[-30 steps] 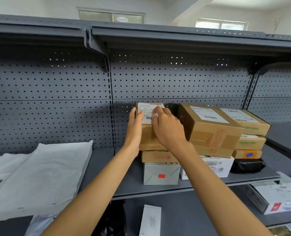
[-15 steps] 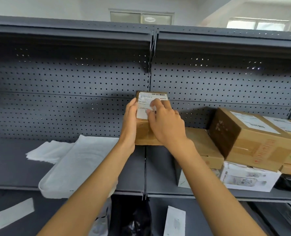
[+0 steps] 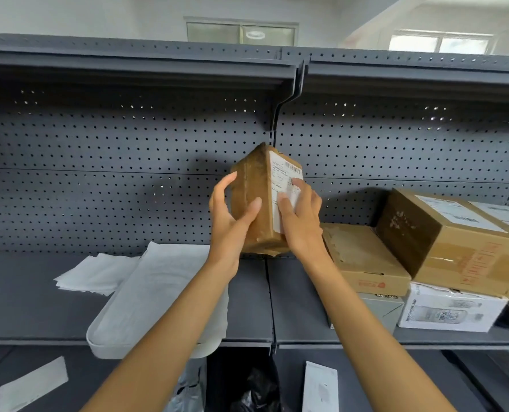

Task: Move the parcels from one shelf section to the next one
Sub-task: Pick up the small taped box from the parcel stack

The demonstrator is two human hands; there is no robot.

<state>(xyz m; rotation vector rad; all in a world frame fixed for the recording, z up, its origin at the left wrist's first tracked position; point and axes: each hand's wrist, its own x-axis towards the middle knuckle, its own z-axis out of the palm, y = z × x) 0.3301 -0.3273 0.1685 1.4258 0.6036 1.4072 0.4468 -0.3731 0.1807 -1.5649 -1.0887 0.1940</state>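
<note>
Grey shelving [image 3: 128, 292], parcel [image 3: 259, 203] between both hands' grip

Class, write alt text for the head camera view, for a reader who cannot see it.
Two hands, the left hand and right hand, hold a brown labelled parcel in the air before a grey pegboard shelf. White mailer bags lie on the left section; stacked boxes fill the right.

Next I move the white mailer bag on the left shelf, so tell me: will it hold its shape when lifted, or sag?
Likely floppy: the white mailer bag lies flat with soft rounded edges and overhangs the shelf lip. It looks thin, so probably light. Its plastic skin may be slippery; support it from underneath.
</note>
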